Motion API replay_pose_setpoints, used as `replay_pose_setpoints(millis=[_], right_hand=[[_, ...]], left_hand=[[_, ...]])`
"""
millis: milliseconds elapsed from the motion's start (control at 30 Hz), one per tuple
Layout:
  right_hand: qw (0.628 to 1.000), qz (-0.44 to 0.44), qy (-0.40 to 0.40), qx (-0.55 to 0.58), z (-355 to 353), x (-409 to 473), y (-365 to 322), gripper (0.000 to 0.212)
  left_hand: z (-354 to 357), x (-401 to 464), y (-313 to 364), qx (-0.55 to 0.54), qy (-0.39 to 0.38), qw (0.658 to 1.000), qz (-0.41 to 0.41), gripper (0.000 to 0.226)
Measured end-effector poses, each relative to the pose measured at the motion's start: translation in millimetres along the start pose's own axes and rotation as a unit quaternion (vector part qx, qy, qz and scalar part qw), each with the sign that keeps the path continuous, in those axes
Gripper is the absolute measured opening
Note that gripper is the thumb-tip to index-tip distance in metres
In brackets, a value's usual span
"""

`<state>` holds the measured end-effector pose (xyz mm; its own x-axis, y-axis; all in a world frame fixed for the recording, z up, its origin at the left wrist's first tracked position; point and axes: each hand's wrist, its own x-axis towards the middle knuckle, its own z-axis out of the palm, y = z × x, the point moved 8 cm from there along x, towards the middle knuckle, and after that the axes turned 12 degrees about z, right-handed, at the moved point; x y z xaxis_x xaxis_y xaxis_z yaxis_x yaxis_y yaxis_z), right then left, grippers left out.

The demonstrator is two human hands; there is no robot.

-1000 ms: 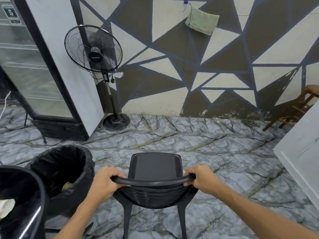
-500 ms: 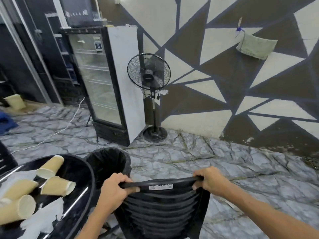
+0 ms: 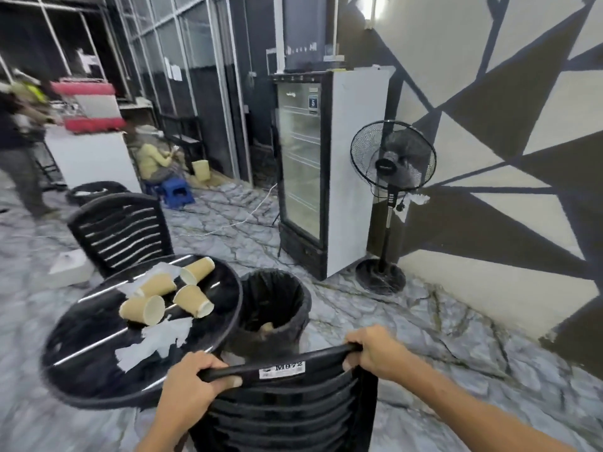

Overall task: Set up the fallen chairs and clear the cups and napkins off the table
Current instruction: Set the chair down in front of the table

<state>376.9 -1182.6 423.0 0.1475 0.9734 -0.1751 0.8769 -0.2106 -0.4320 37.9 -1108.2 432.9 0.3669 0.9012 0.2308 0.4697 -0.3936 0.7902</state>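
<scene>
We've got both hands, left hand (image 3: 191, 380) and right hand (image 3: 375, 352), clamped on the chair (image 3: 287, 412) back, bottom center; cups (image 3: 163, 296) litter the table (image 3: 81, 363) lower left.

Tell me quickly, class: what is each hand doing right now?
Left hand: closed on the chair back's top rail.
Right hand: closed on the same rail.
</scene>
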Motion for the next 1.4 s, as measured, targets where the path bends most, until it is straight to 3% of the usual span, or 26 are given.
replay_pose_setpoints(millis=[167, 267, 433, 600, 667, 1400], right_hand=[[0.997, -0.066, -0.021, -0.044, 8, 35, -46, 0.037], [0.993, -0.104, -0.040, -0.039, 14, 49, -70, 0.019], [0.983, -0.175, -0.051, 0.002, 22, 67, -104, 0.009], [0.973, -0.217, -0.076, 0.018, 41, 94, -120, 0.035], [0.969, -0.228, -0.091, 0.008, 45, 104, -127, 0.021], [0.961, -0.253, -0.106, 0.028, 43, 121, -126, 0.013]], left_hand=[[-31, -34, -15, 0.023, 0.079, 0.995, -0.050, 0.036], [-46, -45, -20, 0.039, 0.108, 0.991, -0.066, 0.027], [-65, -64, -28, 0.071, 0.154, 0.982, -0.088, 0.025], [-71, -78, -34, 0.089, 0.201, 0.968, -0.118, 0.024], [-76, -81, -36, 0.093, 0.220, 0.963, -0.127, 0.024], [-67, -82, -26, 0.100, 0.236, 0.955, -0.151, 0.026]])
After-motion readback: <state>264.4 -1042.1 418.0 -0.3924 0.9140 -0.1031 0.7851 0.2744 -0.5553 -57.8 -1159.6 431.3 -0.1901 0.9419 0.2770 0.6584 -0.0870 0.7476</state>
